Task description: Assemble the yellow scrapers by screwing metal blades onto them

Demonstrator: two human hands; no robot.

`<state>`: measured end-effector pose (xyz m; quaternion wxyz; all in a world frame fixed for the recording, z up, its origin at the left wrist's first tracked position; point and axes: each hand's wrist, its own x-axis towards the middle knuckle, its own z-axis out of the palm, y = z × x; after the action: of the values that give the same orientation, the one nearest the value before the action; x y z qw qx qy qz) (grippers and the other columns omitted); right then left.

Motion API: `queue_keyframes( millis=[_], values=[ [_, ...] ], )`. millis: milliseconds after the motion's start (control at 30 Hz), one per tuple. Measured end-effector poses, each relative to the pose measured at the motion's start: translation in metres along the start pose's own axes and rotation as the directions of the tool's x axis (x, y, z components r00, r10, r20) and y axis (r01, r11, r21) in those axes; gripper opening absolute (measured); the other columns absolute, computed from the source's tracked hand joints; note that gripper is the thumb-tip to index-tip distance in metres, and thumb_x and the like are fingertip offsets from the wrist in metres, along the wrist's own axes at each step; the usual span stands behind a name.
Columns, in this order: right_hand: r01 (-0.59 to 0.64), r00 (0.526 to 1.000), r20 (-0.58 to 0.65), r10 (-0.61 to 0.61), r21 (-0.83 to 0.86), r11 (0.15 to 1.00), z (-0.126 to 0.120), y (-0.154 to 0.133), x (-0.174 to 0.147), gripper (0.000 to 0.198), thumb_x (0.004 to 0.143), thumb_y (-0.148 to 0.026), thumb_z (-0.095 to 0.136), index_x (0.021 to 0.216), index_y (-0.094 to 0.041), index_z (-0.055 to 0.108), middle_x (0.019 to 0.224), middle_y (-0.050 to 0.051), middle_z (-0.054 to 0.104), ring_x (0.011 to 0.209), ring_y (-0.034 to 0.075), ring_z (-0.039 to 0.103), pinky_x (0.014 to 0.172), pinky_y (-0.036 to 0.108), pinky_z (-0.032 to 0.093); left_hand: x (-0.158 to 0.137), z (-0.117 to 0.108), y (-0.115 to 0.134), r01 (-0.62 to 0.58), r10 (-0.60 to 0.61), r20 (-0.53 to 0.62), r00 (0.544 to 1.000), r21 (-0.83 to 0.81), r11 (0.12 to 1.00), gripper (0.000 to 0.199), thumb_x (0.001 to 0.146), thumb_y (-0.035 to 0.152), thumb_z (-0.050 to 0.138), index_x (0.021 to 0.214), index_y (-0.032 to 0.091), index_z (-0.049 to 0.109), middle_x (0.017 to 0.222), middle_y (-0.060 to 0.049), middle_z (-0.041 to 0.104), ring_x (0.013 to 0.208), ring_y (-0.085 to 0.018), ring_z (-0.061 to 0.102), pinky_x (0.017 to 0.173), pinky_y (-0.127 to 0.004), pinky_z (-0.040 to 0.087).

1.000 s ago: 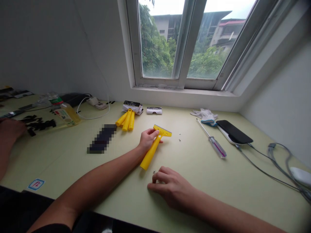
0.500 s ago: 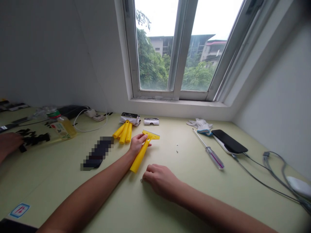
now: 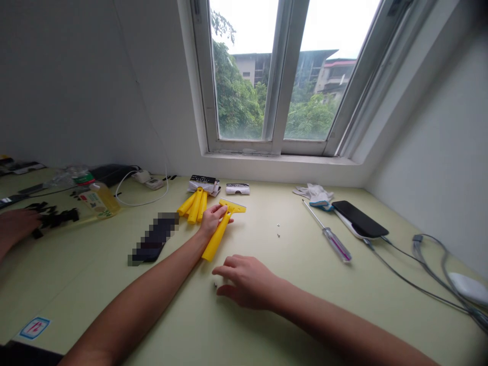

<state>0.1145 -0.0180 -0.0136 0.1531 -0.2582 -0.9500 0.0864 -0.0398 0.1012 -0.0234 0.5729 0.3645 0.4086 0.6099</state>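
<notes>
Yellow scraper between left fingers, metal piece beside right fingers.

yellow scraper in left fingers, screwdriver

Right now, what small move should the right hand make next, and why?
Probably close the fingers of the right hand on the small silvery metal piece: it lies close to the gap between the spread thumb and forefinger, seemingly not gripped, while the left hand holds the yellow T-shaped plastic scraper.
</notes>
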Motion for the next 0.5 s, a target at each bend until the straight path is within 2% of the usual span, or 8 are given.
queue_keyframes(
  millis=[67,133,233,300,367,433,500],
  values=[
    [0.060,0.998,0.002,-0.060,-0.054,0.997,0.010,-0.004,0.007,0.016,0.088,-0.035,0.051,0.093,-0.024,0.062,0.084,0.000,0.063,0.070,0.014,0.054,0.060,0.025,0.036,0.000,0.001,-0.001,0.004,-0.004,0.013,1.000,0.004,1.000,0.023,0.064,0.024,0.076,0.076,0.012,0.062,0.074,-0.003,0.062,0.059,-0.012,0.060,0.053,-0.029,0.059],
    [0.125,0.992,0.005,-0.125,-0.099,0.987,0.017,-0.005,0.012,0.015,0.090,-0.029,0.047,0.086,-0.024,0.061,0.081,-0.001,0.062,0.065,0.012,0.052,0.060,0.024,0.035,-0.001,0.002,-0.002,0.007,-0.007,0.029,1.000,0.006,1.000,0.024,0.063,0.024,0.077,0.076,0.011,0.062,0.074,-0.003,0.062,0.058,-0.012,0.059,0.053,-0.030,0.060],
    [0.196,0.980,0.011,-0.197,-0.201,0.960,0.019,-0.004,0.014,0.012,0.089,-0.022,0.046,0.086,-0.021,0.058,0.080,0.000,0.061,0.065,0.013,0.050,0.059,0.025,0.035,-0.003,0.003,0.000,0.004,-0.004,0.056,0.998,0.011,1.000,0.026,0.062,0.026,0.078,0.076,0.010,0.063,0.073,-0.003,0.062,0.056,-0.011,0.059,0.054,-0.031,0.060],
    [0.199,0.979,0.001,-0.205,-0.245,0.949,0.013,0.000,0.011,0.012,0.089,-0.021,0.046,0.084,-0.019,0.057,0.077,0.001,0.060,0.065,0.013,0.050,0.059,0.025,0.035,-0.007,0.004,0.002,0.001,-0.002,0.079,0.997,0.020,1.000,0.029,0.061,0.028,0.079,0.076,0.010,0.063,0.073,-0.003,0.062,0.055,-0.011,0.059,0.053,-0.031,0.059],
    [0.140,0.986,-0.060,-0.156,-0.204,0.969,0.001,0.009,0.003,0.015,0.091,-0.020,0.043,0.083,-0.019,0.056,0.076,0.002,0.060,0.064,0.013,0.051,0.059,0.025,0.037,-0.013,0.009,0.002,-0.003,0.000,0.111,0.994,0.032,0.999,0.031,0.060,0.030,0.080,0.078,0.010,0.064,0.076,-0.004,0.064,0.057,-0.013,0.060,0.053,-0.032,0.059],
    [0.033,0.982,-0.181,-0.044,-0.068,0.997,-0.017,0.025,-0.009,0.017,0.092,-0.018,0.041,0.087,-0.018,0.057,0.078,0.003,0.062,0.066,0.012,0.053,0.061,0.024,0.040,-0.022,0.017,0.000,-0.012,0.005,0.154,0.988,0.047,0.999,0.033,0.061,0.032,0.080,0.081,0.010,0.064,0.083,-0.006,0.065,0.060,-0.015,0.062,0.054,-0.033,0.060],
    [-0.080,0.942,-0.319,0.107,0.097,0.992,-0.038,0.046,-0.024,0.015,0.092,-0.019,0.044,0.089,-0.018,0.058,0.080,0.003,0.064,0.067,0.012,0.055,0.063,0.023,0.044,-0.033,0.029,-0.003,-0.024,0.008,0.212,0.977,0.073,0.997,0.034,0.063,0.034,0.078,0.081,0.010,0.064,0.083,-0.007,0.066,0.059,-0.015,0.062,0.053,-0.034,0.059]
  ],
)
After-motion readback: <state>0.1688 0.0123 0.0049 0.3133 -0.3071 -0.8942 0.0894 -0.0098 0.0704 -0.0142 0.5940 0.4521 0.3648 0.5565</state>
